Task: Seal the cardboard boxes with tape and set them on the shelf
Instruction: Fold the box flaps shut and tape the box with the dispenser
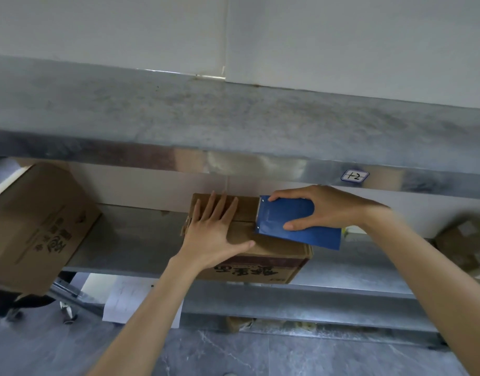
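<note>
1. A small cardboard box sat on a grey metal shelf, its printed front face towards the viewer and its top flaps closed along a centre seam.
2. The left grip, a bare hand, lay flat on the left half of the box top. Its fingers were straight and spread, pointing to the back of the box. It held nothing.
3. The right grip, also a bare hand, was curled round a blue tape dispenser, fingers over its far edge and thumb on its near side.
4. The dispenser lay on the right half of the box top, its metal-edged end on the seam just right of the left fingers, its other end past the box's right edge.
5. Above the box ran an upper shelf, with a small handwritten label on its front lip, up and to the right of the box.
6. Well left of the box, a larger cardboard box sat tilted at the shelf's end.
7. Far right of the box, another carton appeared, too blurred to describe.
8. Below the box lay a grey marbled floor, with a white sheet to the lower left.
</note>
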Demonstrator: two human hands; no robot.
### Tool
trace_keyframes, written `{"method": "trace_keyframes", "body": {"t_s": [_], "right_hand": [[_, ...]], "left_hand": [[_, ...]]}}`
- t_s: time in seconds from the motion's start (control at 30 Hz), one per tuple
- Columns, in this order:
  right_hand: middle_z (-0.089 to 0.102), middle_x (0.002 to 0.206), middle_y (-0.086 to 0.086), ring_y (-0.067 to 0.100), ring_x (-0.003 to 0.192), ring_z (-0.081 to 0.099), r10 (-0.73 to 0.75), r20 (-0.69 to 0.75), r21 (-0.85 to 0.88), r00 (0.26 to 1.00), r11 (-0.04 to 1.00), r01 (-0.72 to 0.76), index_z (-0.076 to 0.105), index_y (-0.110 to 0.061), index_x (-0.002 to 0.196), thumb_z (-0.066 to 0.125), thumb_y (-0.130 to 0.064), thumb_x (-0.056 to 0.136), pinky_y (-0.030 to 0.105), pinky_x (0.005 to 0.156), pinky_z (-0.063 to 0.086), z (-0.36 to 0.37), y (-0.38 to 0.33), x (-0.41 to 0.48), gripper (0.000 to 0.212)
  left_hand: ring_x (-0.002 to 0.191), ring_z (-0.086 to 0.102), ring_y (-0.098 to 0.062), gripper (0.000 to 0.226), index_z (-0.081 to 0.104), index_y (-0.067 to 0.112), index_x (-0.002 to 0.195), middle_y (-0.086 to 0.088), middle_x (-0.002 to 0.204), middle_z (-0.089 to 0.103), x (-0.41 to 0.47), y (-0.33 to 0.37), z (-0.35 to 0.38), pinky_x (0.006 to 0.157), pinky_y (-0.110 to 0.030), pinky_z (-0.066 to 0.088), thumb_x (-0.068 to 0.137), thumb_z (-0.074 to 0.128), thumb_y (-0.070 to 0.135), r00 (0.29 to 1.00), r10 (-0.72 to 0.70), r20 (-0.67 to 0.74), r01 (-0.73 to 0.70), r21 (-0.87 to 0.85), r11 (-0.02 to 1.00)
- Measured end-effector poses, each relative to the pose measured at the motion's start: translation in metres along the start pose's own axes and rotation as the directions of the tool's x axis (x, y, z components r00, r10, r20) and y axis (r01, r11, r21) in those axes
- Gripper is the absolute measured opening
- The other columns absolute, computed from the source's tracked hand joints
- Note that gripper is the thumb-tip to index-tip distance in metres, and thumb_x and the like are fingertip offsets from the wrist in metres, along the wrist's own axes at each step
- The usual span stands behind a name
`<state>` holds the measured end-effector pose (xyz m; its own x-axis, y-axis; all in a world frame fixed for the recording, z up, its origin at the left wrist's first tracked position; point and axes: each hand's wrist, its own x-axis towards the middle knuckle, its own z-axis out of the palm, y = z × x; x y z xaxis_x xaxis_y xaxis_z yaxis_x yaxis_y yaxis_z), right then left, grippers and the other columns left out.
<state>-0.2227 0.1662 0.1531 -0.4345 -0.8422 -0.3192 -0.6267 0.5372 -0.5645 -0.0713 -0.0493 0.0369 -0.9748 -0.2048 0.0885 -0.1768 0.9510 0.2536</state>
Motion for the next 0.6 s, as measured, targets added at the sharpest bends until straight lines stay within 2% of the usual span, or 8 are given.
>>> {"method": "trace_keyframes", "body": {"t_s": [0.13, 0.23, 0.3, 0.37, 0.5, 0.6], "right_hand": [[0.046, 0.137, -0.036, -0.004, 0.12, 0.051, -0.027, 0.008, 0.029, 1.0, 0.999, 0.027, 0.042, -0.068, 0.13, 0.072, -0.049, 0.085, 0.028, 0.101, 0.048, 0.0016, 0.0007, -0.001, 0.057], [0.044, 0.139, -0.036, -0.005, 0.125, 0.047, -0.047, 0.012, 0.012, 0.999, 0.999, 0.047, 0.041, -0.064, 0.135, 0.071, -0.047, 0.087, 0.024, 0.105, 0.043, 0.0013, 0.0026, -0.0013, 0.059], [0.044, 0.14, -0.036, -0.01, 0.123, 0.046, -0.056, 0.019, 0.003, 0.998, 0.998, 0.056, 0.041, -0.062, 0.136, 0.071, -0.045, 0.087, 0.015, 0.1, 0.041, 0.0009, 0.0025, -0.0031, 0.059], [0.046, 0.138, -0.034, -0.011, 0.117, 0.048, -0.059, 0.033, -0.006, 0.998, 0.998, 0.059, 0.041, -0.062, 0.134, 0.071, -0.045, 0.087, 0.009, 0.091, 0.042, 0.0002, 0.0028, -0.0041, 0.058], [0.05, 0.135, -0.028, -0.002, 0.113, 0.054, -0.079, 0.053, -0.023, 0.995, 0.996, 0.081, 0.04, -0.063, 0.132, 0.069, -0.047, 0.088, 0.019, 0.092, 0.047, -0.0021, 0.0054, -0.005, 0.055], [0.048, 0.128, -0.038, -0.015, 0.106, 0.051, -0.104, 0.061, -0.004, 0.993, 0.995, 0.104, 0.041, -0.06, 0.134, 0.068, -0.045, 0.09, 0.005, 0.08, 0.043, -0.0059, 0.0077, -0.0065, 0.054]], "left_hand": [[0.154, 0.007, -0.028, 0.1, 0.031, 0.037, 0.154, 0.0, 0.165, 0.02, -0.0017, -0.001, 0.0071, 0.123, -0.054, 0.008, 0.071, 0.025, 0.093, 0.998, 0.029, -0.064, -0.029, 0.005, 1.0], [0.152, 0.018, -0.029, 0.093, 0.041, 0.036, 0.149, -0.002, 0.162, 0.028, -0.0007, -0.0034, 0.0081, 0.121, -0.057, 0.015, 0.075, 0.03, 0.091, 0.993, 0.045, -0.107, -0.043, 0.016, 0.999], [0.149, 0.025, -0.029, 0.092, 0.045, 0.034, 0.147, -0.003, 0.159, 0.035, -0.0009, -0.0036, 0.0092, 0.119, -0.058, 0.021, 0.075, 0.032, 0.09, 0.99, 0.05, -0.131, -0.048, 0.019, 0.999], [0.148, 0.028, -0.028, 0.092, 0.044, 0.035, 0.148, -0.003, 0.158, 0.037, -0.0004, -0.0046, 0.0104, 0.118, -0.058, 0.023, 0.075, 0.033, 0.09, 0.99, 0.05, -0.129, -0.046, 0.031, 0.998], [0.149, 0.027, -0.026, 0.092, 0.037, 0.037, 0.151, -0.001, 0.16, 0.033, -0.0007, -0.0063, 0.0107, 0.119, -0.055, 0.022, 0.077, 0.029, 0.091, 0.992, 0.053, -0.117, -0.045, 0.073, 0.996], [0.149, 0.025, -0.026, 0.092, 0.031, 0.039, 0.153, 0.0, 0.162, 0.029, -0.002, -0.0076, 0.0096, 0.119, -0.054, 0.021, 0.078, 0.028, 0.091, 0.994, 0.054, -0.097, -0.045, 0.093, 0.995]]}}
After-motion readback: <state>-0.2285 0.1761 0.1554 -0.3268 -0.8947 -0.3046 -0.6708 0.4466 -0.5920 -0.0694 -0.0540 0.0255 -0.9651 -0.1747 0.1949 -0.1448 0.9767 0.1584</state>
